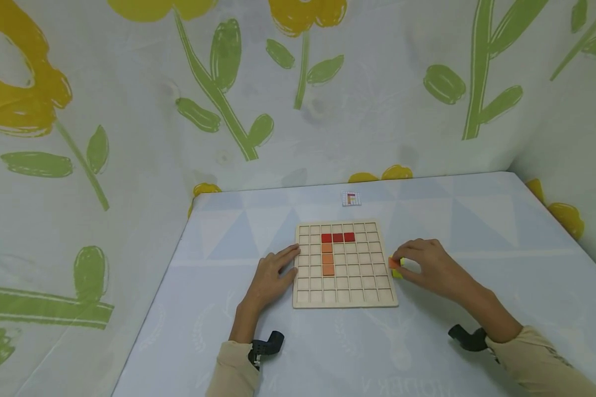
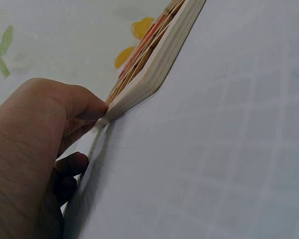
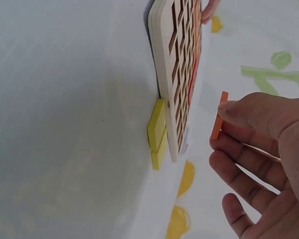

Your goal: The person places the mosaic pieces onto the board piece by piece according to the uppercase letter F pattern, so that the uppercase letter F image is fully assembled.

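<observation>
A wooden grid board (image 1: pixel 357 282) lies flat on the table. Three red tiles (image 1: pixel 338 237) form a row in its upper part, and three orange tiles (image 1: pixel 328 259) run down in a column below the leftmost red one. My left hand (image 1: pixel 270 278) touches the board's left edge with thumb and loosely extended fingers. Just off the right edge, my right hand (image 1: pixel 429 264) pinches a flat orange tile (image 3: pixel 218 122) between thumb and fingers, raised above the table. Two yellow tiles (image 3: pixel 157 129) lie below it, against or close beside the board's right edge.
A small card (image 1: pixel 351 198) printed with a coloured grid pattern lies behind the board. The pale patterned tabletop (image 1: pixel 477 220) meets a flower-printed curtain (image 1: pixel 377 99) at the back and sides. Each wrist wears a black camera mount (image 1: pixel 268 344).
</observation>
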